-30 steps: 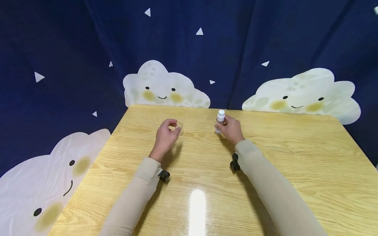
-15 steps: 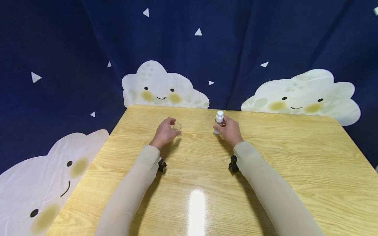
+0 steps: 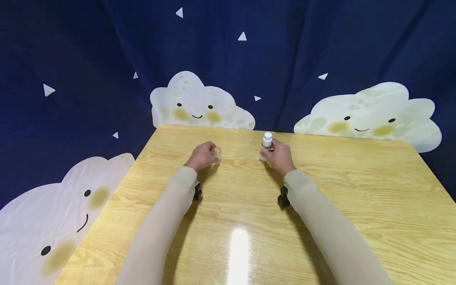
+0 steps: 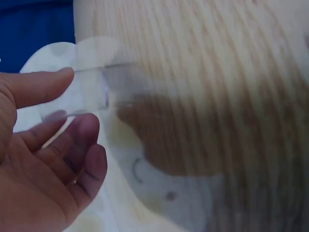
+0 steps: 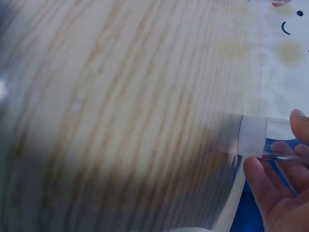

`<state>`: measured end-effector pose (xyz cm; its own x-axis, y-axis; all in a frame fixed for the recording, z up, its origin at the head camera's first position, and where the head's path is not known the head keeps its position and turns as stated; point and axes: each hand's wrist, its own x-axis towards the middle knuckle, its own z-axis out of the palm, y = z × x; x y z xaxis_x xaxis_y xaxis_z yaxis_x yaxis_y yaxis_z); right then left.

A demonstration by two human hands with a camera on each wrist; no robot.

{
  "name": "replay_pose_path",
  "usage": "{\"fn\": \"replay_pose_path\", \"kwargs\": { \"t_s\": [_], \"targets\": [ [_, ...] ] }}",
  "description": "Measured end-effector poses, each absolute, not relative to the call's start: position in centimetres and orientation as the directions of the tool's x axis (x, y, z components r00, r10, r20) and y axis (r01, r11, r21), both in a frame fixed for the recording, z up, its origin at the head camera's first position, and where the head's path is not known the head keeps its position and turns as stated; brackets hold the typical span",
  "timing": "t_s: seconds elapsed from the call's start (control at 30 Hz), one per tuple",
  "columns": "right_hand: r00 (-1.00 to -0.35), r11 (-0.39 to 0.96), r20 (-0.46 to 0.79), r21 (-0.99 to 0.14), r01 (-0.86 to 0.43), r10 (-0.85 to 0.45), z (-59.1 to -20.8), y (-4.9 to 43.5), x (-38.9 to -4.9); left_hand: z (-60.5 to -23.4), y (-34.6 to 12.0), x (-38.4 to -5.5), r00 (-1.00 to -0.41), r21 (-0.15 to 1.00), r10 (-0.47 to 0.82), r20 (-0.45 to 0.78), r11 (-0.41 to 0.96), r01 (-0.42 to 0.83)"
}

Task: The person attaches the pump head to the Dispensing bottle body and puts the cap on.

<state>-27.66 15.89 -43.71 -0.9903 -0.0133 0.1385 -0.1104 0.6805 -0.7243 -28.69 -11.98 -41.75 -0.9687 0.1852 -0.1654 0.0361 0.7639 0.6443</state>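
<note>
My left hand [image 3: 204,155] is at a clear cup [image 3: 218,151] near the back of the table. In the left wrist view the thumb and a fingertip lie on opposite sides of this see-through cup, while the other fingers curl loosely below. My right hand [image 3: 279,155] grips a second clear cup [image 5: 277,126], thumb on one side and fingers on the other. A white bottle [image 3: 267,139] with a white cap shows upright above that cup's rim in the head view. Down at the cup's base the right wrist view shows a white band [image 5: 252,137].
The wooden table [image 3: 242,194] shines with a bright reflection near its front. Behind its back edge hangs a dark blue curtain [image 3: 213,43] with smiling white clouds [image 3: 199,105]. A black wrist camera [image 3: 283,198] sits at each cuff.
The left hand shifted its hold from the cup's rim, spread its fingers, then came in around the cup's side, its forearm reaching further forward. The right hand and the bottle look unchanged.
</note>
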Motion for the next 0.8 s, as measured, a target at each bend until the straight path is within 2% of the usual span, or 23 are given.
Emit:
{"fn": "replay_pose_path", "kwargs": {
  "t_s": [0.23, 0.5, 0.8],
  "targets": [
    [-0.992, 0.688, 0.126, -0.718, -0.109, -0.025, -43.4, 15.9, -27.7, -42.2, -12.4, -29.3, -0.959, 0.604, 0.195, -0.207, 0.796, 0.031],
    [-0.992, 0.682, 0.122, -0.724, -0.108, -0.027, -43.0, 16.0, -27.9, -42.3, -12.4, -29.8, -0.977, 0.609, 0.142, -0.158, 0.793, 0.017],
    [-0.993, 0.683, 0.114, -0.724, -0.104, -0.029, -43.4, 16.0, -27.7, -43.1, -12.4, -29.2, -0.98, 0.626, 0.113, -0.164, 0.78, -0.015]
  ]
}}
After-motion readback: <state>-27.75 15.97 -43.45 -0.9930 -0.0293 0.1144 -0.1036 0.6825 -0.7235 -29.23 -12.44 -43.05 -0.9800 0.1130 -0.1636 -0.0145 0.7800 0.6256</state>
